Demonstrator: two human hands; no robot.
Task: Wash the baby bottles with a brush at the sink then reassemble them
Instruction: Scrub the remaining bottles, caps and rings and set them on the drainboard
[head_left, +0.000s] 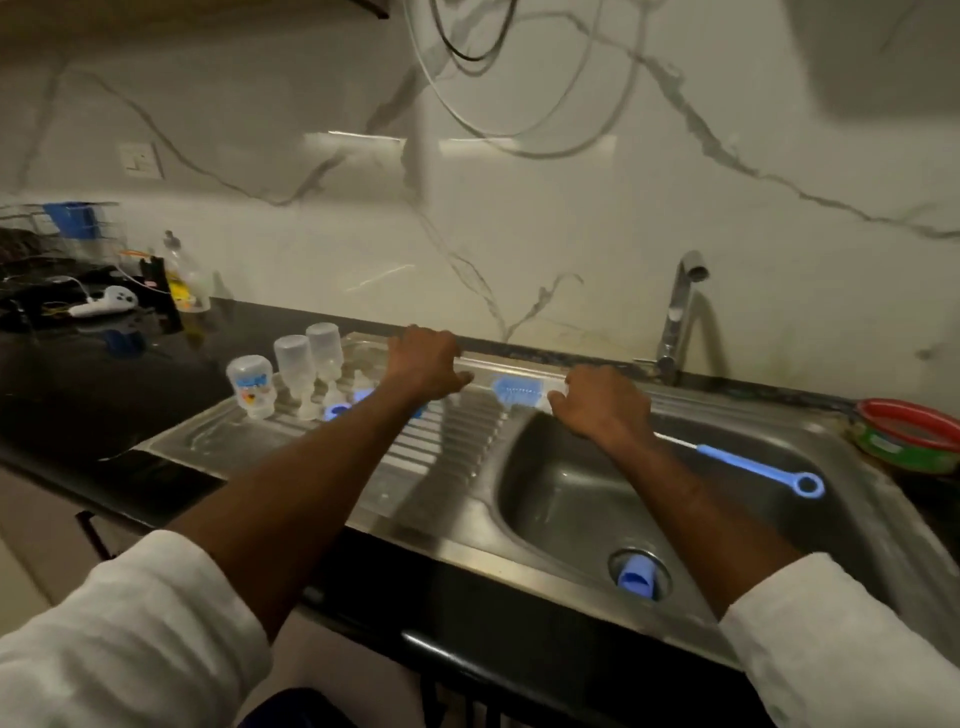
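Against the marble wall, your black bench (78, 395) carries a steel sink (571, 499) where your right hand (602, 408) grips the brush (748, 465), bristles far-left, ring handle near-right; left hand (426, 364) loosely curled, holding nothing.

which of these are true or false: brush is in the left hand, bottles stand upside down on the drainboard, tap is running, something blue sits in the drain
1. The brush is in the left hand. False: the right hand grips it.
2. Bottles stand upside down on the drainboard. True.
3. The tap is running. False: no water shows.
4. A blue piece sits in the drain. True.
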